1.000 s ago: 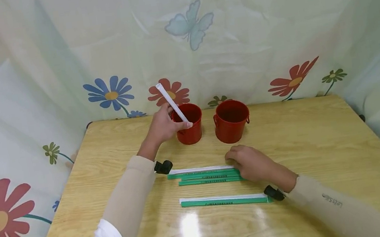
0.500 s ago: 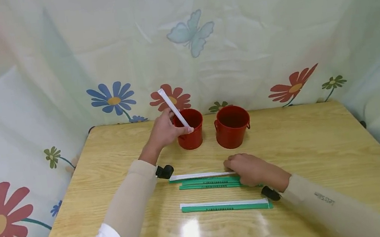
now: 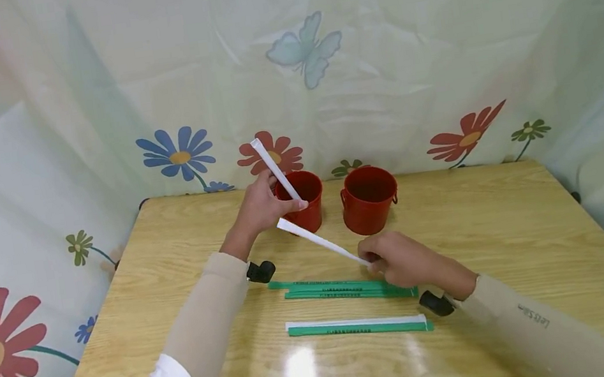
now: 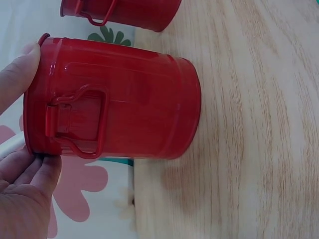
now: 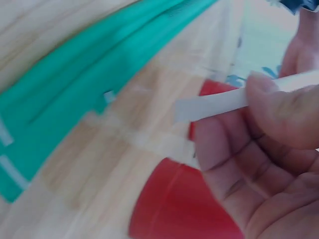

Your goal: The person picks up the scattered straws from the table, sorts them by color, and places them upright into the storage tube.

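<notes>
My left hand holds the left red bucket by its rim, thumb on the near side and fingers on the far side in the left wrist view. A white paper-wrapped straw leans up out of that bucket, right beside the hand. My right hand pinches a second white paper-wrapped straw between thumb and fingers, its far end raised toward the left bucket. Below this hand lie several green-wrapped straws, side by side on the table.
Another red bucket with side handles stands right of the first. Nearer me, one white-wrapped straw lies against a green-wrapped straw on the wooden table. A flowered curtain hangs behind and at both sides.
My right hand has picked up the white straw from beside the green ones and swung its left end up toward the left bucket. The left hand stays at the bucket.
</notes>
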Tool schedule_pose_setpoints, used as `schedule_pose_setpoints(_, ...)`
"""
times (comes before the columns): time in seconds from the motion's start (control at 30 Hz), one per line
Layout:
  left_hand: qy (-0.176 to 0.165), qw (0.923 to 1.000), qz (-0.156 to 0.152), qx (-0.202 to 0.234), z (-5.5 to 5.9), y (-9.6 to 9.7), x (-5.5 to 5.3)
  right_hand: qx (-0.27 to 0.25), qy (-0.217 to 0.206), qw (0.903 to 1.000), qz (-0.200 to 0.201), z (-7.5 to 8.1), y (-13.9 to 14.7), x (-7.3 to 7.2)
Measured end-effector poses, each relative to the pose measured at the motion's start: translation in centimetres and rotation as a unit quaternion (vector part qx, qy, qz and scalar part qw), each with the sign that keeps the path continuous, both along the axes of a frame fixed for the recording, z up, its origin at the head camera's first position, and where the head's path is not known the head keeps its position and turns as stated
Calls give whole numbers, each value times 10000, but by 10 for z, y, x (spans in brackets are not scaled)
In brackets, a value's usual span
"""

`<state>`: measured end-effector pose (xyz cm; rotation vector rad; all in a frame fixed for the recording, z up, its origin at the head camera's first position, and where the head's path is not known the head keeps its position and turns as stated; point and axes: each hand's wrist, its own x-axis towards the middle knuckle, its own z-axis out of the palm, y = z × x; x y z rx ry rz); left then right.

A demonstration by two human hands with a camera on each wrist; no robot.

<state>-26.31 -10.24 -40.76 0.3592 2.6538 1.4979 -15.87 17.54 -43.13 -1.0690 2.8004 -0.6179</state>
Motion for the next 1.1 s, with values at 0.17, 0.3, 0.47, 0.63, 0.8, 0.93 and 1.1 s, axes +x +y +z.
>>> schedule_pose_setpoints(0.17, -17, 10000, -15, -12, -1, -1, 0, -895, -168, 9958, -95, 12, -10, 0)
schedule_pose_setpoints(0.3, -120, 9999, 17, 26, -1, -2, 0, -1484, -100, 9889, -47, 24, -18, -2)
schedule_pose_setpoints(0.47, -44, 10000, -18, -17, 0, -2, -2, -1949, 42, 9808, -36, 37, -26, -10)
schedule_pose_setpoints(0.63, 7, 10000, -8, -32, 0, -3, -3, -2257, 106, 9741, -47, 49, -36, -19)
schedule_pose_setpoints(0.8, -43, 10000, -26, 52, 0, -3, -2, -2294, 248, 9730, -102, 59, -45, -28)
schedule_pose_setpoints(0.93, -74, 9999, -60, 143, 1, -3, -1, -2323, 340, 9719, -183, 68, -51, -33)
schedule_pose_setpoints(1.1, -102, 9998, -60, 157, 1, -2, 0, -2434, 333, 9691, -220, 76, -58, -38)
